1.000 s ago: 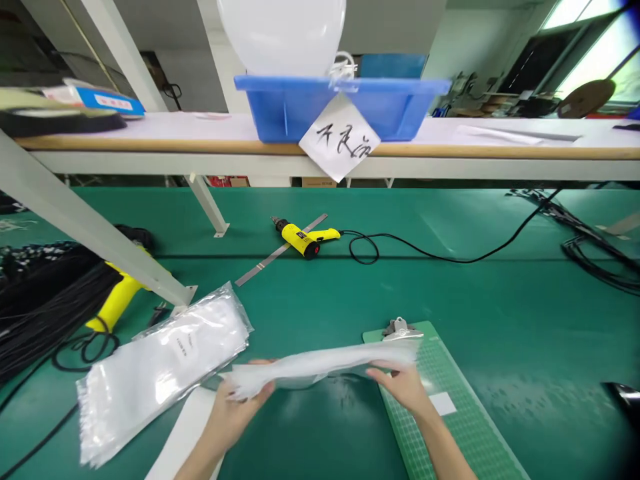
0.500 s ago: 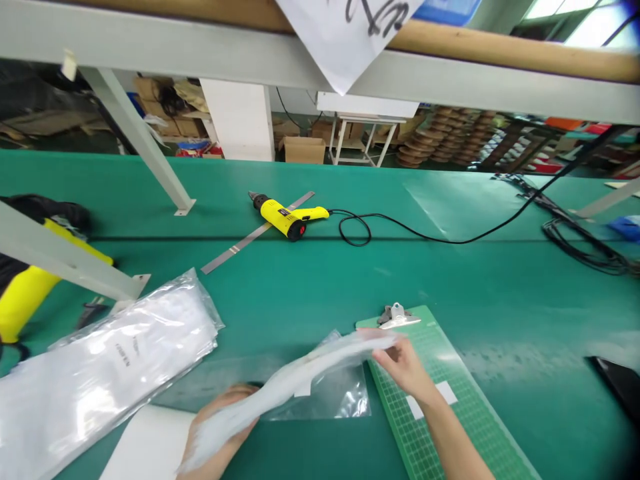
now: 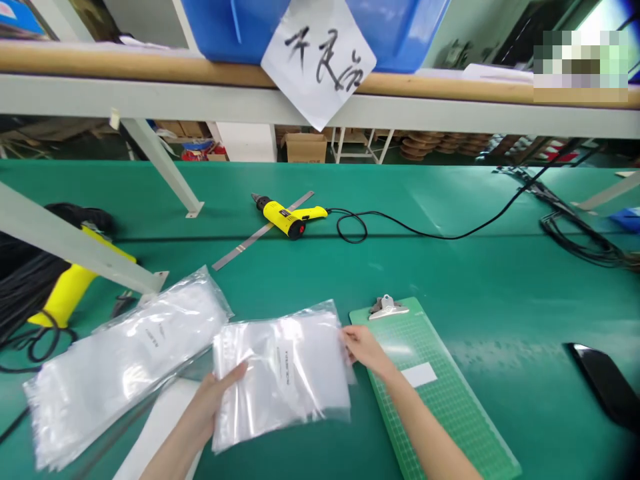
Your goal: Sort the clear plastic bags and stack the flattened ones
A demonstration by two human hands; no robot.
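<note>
A stack of clear plastic bags (image 3: 305, 373) with small printed text is held between my two hands, its flat face turned up. My left hand (image 3: 220, 397) grips the stack's left edge, thumb on top and fingers hidden beneath. At the upper right edge, my right hand (image 3: 357, 345) pinches the bags between thumb and fingers. Just right of that hand lies a green clipboard (image 3: 450, 413) with a metal clip and a white label (image 3: 419, 375). Another pile of clear bags (image 3: 135, 360) lies to the left, and a white sheet (image 3: 160, 427) shows beneath my left forearm.
A yellow heat gun (image 3: 283, 217) rests across a steel ruler (image 3: 240, 251), its black cord running right. Shelf legs (image 3: 165, 170) stand on the green table. A black phone-like object (image 3: 607, 387) lies at right, black cables (image 3: 580, 240) behind it. Overhead, a shelf beam (image 3: 420, 113) carries a blue bin (image 3: 400, 33).
The bag stack, edge-on and bent before, is now spread flat facing up. My right hand has moved left, off the clipboard's top. The camera view has tilted up.
</note>
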